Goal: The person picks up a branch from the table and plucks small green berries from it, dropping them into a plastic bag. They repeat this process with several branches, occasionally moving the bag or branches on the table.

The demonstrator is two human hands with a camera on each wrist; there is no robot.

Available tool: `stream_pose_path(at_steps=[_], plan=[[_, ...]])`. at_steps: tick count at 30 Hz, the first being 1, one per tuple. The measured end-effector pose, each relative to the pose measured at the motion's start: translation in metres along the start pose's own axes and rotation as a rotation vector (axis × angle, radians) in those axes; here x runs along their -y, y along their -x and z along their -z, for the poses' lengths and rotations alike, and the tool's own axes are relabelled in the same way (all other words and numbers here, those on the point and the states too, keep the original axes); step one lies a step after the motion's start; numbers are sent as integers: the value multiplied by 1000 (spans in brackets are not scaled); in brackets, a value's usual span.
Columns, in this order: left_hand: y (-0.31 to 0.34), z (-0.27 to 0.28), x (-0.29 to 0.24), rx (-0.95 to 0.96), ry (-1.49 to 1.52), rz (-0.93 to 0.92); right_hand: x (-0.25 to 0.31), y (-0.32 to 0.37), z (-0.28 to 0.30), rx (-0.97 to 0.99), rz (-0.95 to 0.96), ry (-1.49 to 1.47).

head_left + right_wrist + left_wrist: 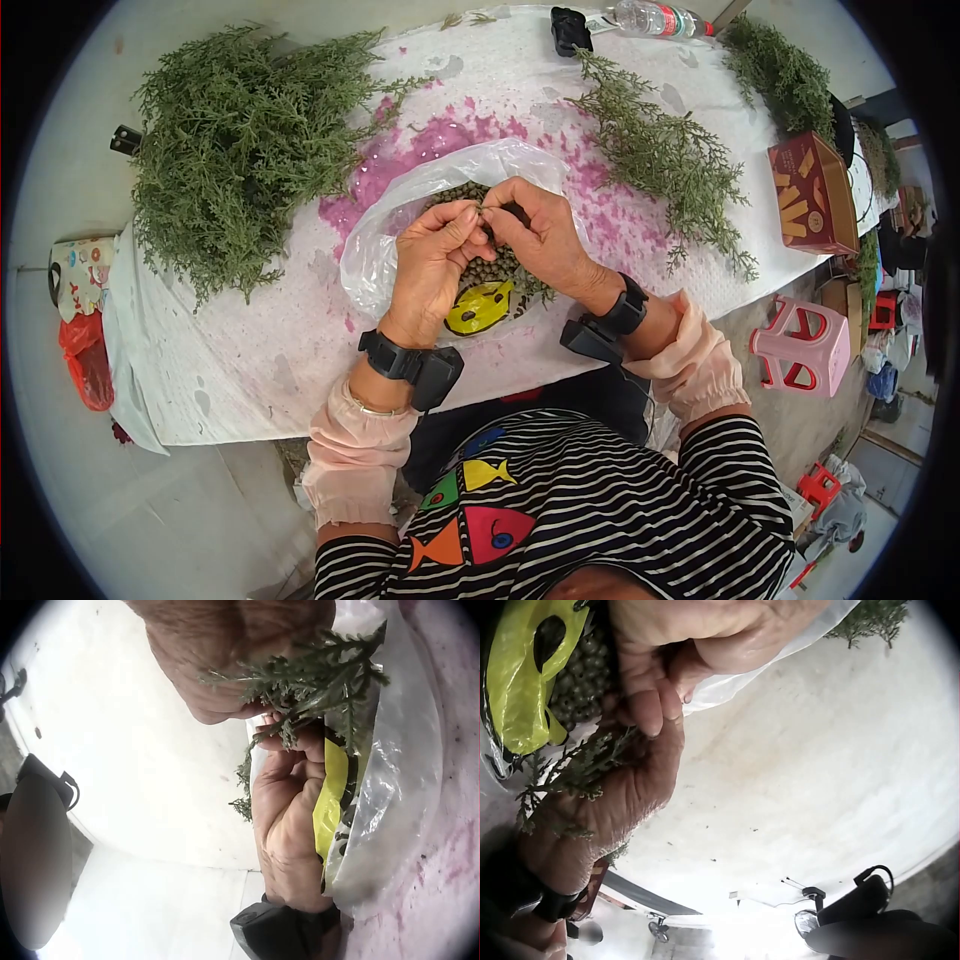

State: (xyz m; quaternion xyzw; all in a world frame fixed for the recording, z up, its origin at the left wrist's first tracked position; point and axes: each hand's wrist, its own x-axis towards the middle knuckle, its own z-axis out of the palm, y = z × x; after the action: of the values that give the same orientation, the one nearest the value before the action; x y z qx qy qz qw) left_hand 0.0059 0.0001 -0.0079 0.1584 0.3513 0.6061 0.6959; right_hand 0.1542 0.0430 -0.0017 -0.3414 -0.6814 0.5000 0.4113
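Observation:
Both hands meet over a clear plastic bag [375,245] filled with small round olive-green beads [581,679]. My right hand [545,232] grips a green, feathery conifer-like sprig [330,694], whose leafy part lies along the palm and sticks out past the wrist side. Thumb and fingers of my left hand [432,255] pinch at the stem end of that sprig, fingertips against those of the right hand. What sits right between the fingertips is hidden. A yellow printed patch with black marks [480,307] shows on the bag's near side, below the hands.
A big heap of green sprigs [250,150] lies on the left of the white-covered table [240,370]. More sprigs [665,150] lie to the right, with a red-brown box [812,195] beyond. A bottle [660,18] lies at the back. A pink stool [803,345] stands on the floor.

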Motion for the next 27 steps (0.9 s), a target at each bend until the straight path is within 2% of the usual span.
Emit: stream_pose_path(at_steps=[3, 6, 10, 27], plan=[[0, 0, 0, 11, -16, -9, 3, 0, 2, 10, 19, 41], [-2, -1, -2, -5, 20, -1, 8, -3, 4, 67, -110, -77], [-5, 3, -4, 16, 42, 3, 4, -4, 5, 96, -149, -277], [-3, 1, -3, 20, 17, 14, 2, -3, 6, 79, -142, -151]])
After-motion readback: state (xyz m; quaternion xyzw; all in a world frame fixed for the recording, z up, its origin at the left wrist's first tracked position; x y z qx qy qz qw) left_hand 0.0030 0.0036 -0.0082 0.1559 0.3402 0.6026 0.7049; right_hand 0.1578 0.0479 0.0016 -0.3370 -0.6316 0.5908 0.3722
